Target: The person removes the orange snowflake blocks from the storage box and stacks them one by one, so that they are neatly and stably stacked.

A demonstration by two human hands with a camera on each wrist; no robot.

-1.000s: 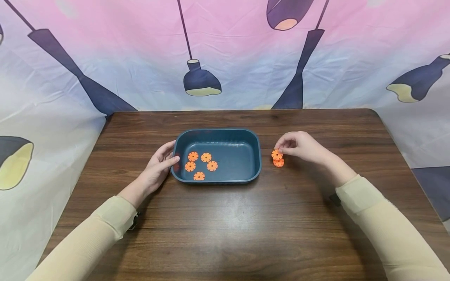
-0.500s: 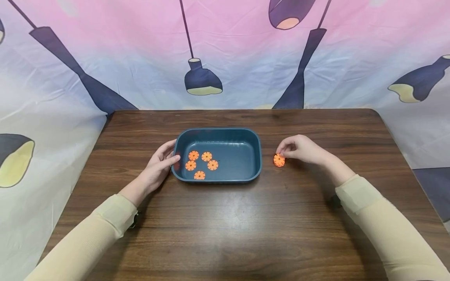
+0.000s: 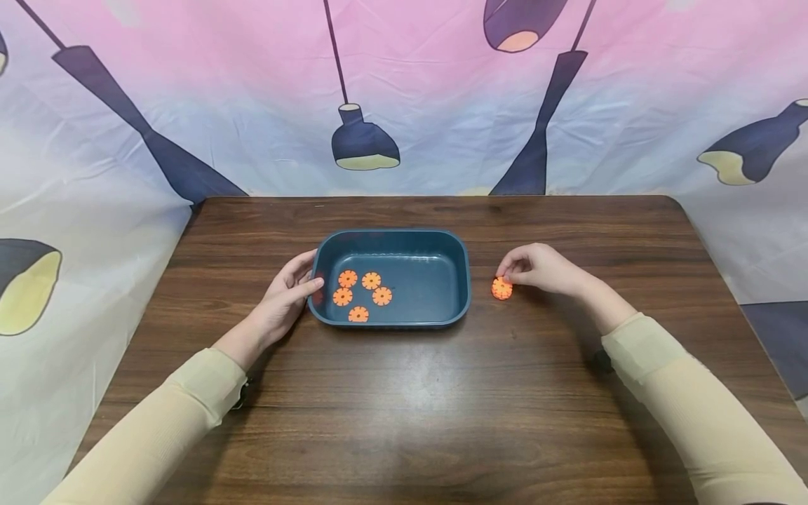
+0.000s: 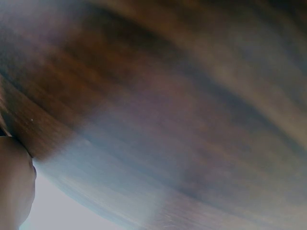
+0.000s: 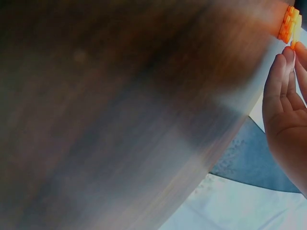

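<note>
On brown table, blue tray (lamp-print cloth behind).

Left sleeve: I am wearing it long, in pale cream-yellow, fine ribbing showing along the forearm.
Right sleeve: matching the left in colour, its surface looking soft and close-fitting.
Left cuff: forming a broad band, looking paler and slightly greener than the sleeve.
Right cuff: repeating that wide, greenish band.
Left wrist piece: black, small, peeking from under my cuff; details too small to tell.
Right wrist piece: dark, blurred, showing below the cuff.
</note>
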